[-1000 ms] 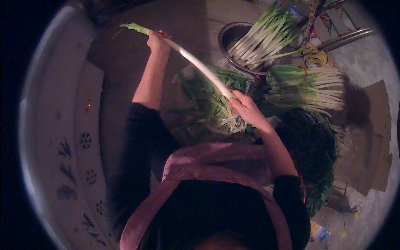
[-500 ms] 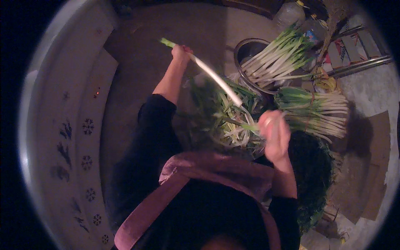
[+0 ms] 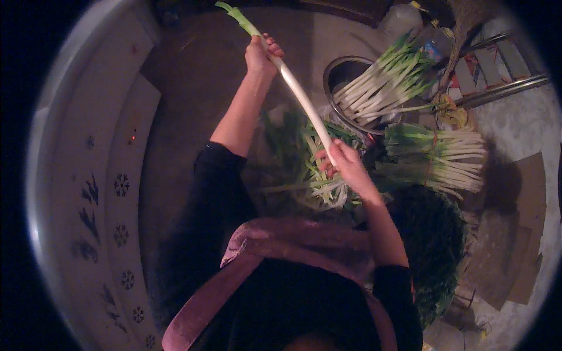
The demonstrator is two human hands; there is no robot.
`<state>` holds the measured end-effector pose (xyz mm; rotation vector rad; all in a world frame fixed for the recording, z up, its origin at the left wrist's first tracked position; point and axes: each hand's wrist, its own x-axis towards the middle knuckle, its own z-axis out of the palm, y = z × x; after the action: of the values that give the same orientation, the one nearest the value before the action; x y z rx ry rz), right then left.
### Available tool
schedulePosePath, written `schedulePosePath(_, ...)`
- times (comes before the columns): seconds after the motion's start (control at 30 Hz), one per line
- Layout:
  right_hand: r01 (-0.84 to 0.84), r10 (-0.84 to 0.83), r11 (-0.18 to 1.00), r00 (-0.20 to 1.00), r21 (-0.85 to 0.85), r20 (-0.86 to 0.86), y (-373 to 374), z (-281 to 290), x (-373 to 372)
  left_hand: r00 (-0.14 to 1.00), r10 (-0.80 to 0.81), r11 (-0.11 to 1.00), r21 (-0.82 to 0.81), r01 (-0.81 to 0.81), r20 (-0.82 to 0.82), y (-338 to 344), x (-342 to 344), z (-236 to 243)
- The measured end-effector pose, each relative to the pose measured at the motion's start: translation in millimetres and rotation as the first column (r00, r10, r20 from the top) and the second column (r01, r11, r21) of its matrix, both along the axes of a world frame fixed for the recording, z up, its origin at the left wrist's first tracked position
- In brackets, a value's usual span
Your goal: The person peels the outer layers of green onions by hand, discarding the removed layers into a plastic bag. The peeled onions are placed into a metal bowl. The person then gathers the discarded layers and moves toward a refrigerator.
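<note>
A long green onion (image 3: 304, 100) slants across the view, its green top at the upper left and its white end at the lower right. Around the stalk below the green leaves, my left hand (image 3: 260, 57) is closed. The fingers of my right hand (image 3: 349, 167) are at the white end, closed about it. Beneath the hands lies a loose heap of stripped leaves and peelings (image 3: 322, 190). To the right of it sits a tied bundle of green onions (image 3: 436, 155). Behind that, a metal basin (image 3: 329, 88) holds several pale peeled stalks (image 3: 380, 88).
A white appliance (image 3: 88, 175) with snowflake marks stands along the left. A dark green leafy mass (image 3: 433, 251) lies by my right arm. At the back right are a clear plastic jug (image 3: 401, 20), a broom (image 3: 462, 35) and a metal rack (image 3: 497, 88). Cardboard (image 3: 515, 245) lies at right.
My right hand has come up and left from the peelings heap onto the white end of the green onion. My left hand has moved slightly farther away and right with the stalk.
</note>
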<state>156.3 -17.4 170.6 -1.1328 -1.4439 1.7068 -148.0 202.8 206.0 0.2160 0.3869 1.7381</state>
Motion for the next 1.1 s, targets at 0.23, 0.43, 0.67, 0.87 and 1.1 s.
schedulePosePath(0.23,0.046,-0.249,0.937,0.784,-0.346,-0.569,7.9,0.0,-38.6,0.760,-0.162,0.969,0.045,0.244,-0.629,-123.9,132.5,-5.8)
schedulePosePath(0.43,-0.152,-0.020,0.947,0.850,-0.282,-0.526,-6.2,-27.9,-0.1,0.589,-0.294,0.873,0.039,0.486,-0.753,-177.0,152.0,-28.9)
schedulePosePath(0.67,0.312,-0.263,0.909,0.944,0.276,-0.201,27.3,9.6,22.7,0.261,-0.036,0.941,0.055,0.333,-0.965,-209.0,173.1,-45.4)
schedulePosePath(0.87,0.779,-0.731,0.625,0.608,0.055,-0.310,38.9,-2.8,18.4,-0.032,-0.291,0.869,-0.278,0.410,-0.956,-295.2,184.3,-124.5)
schedulePosePath(1.1,0.719,-0.741,0.576,0.660,0.388,-0.122,272.9,-23.5,147.9,0.045,-0.427,0.903,-0.423,0.078,-0.903,-273.9,118.0,-260.9)
